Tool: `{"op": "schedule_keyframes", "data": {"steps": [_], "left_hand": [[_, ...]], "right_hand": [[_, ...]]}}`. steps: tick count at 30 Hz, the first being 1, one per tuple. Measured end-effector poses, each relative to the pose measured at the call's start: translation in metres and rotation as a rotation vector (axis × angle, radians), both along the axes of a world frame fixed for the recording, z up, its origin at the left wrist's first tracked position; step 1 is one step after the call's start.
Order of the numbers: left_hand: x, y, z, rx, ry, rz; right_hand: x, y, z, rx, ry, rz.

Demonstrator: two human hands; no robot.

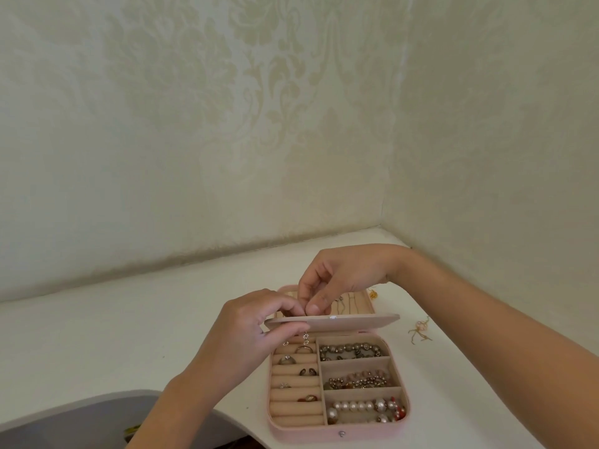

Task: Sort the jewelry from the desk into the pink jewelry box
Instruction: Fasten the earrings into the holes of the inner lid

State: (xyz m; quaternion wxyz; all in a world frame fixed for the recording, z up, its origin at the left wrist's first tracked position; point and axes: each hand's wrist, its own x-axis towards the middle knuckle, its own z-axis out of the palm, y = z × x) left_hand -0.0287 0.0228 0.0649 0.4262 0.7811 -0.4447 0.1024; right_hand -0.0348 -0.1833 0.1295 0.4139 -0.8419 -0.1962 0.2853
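At lid edge (356, 322), left hand (249, 328) meets right hand (340, 273).

No legible text, labels or numbers anywhere.

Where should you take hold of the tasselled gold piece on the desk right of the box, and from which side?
Take the tasselled gold piece by the pale bead cluster where its strands meet, pinching from above. It lies flat on the desk, and the splayed strands look too thin for a sure grip.
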Motion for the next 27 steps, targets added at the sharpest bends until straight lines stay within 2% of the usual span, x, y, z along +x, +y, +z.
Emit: {"op": "schedule_keyframes", "data": {"steps": [11,18,22,27], "left_hand": [[-0.002,-0.003,0.005,-0.015,0.033,0.031],[0.01,-0.011,0.011,-0.032,0.114,0.1],[0.017,-0.016,0.016,0.012,0.183,0.112],[0.025,-0.018,0.024,0.092,0.292,0.082]], "right_hand": [[0.002,0.002,-0.002,-0.055,0.069,-0.018],[-0.016,-0.02,0.01,-0.002,-0.146,-0.302],[-0.032,-0.012,0.008,-0.182,-0.322,-0.338],[-0.03,0.002,-0.003,-0.249,-0.47,-0.417]]}}
